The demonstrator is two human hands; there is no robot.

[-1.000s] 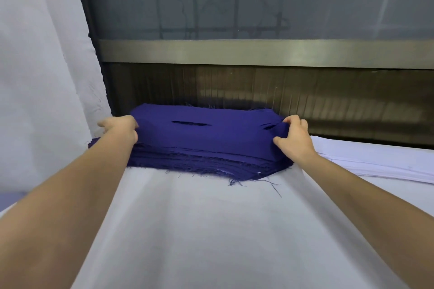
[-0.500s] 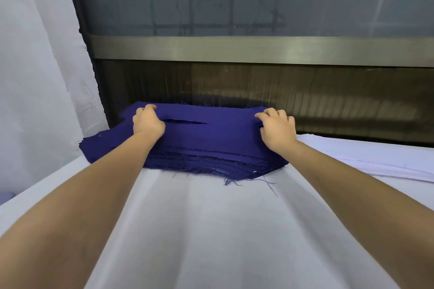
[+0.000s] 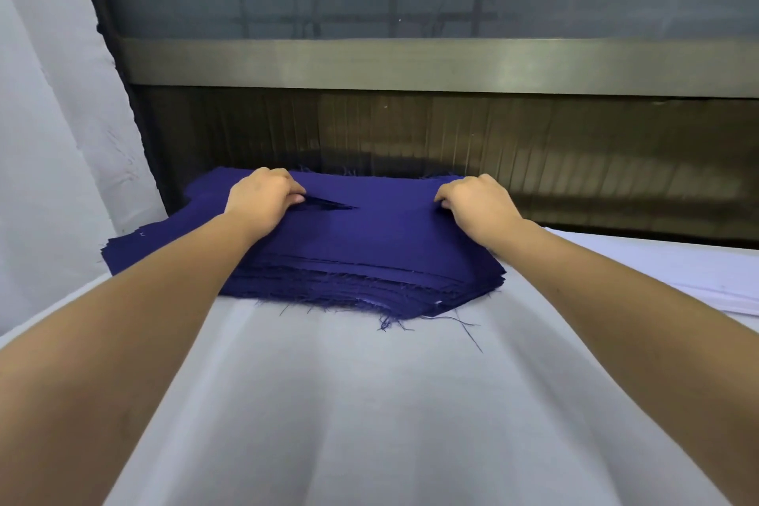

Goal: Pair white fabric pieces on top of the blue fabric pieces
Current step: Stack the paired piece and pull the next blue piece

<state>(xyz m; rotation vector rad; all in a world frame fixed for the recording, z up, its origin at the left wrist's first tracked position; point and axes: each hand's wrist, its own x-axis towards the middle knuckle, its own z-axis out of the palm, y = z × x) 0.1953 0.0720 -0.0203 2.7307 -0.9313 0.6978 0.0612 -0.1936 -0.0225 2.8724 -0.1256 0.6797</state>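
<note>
As if to peel one layer free for pairing, the left hand [image 3: 263,197] and right hand [image 3: 476,203] pinch the top blue piece [image 3: 369,222] with curled fingers.

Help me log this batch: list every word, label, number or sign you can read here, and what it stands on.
None can be read: the blue fabric stack, the white fabric pieces beside it, the white cloth in front and the metal bar behind show no word, label, number or sign.

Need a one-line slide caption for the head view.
Left hand and right hand grip the top of the blue fabric stack on a white cloth; white fabric pieces lie beside it.
</note>
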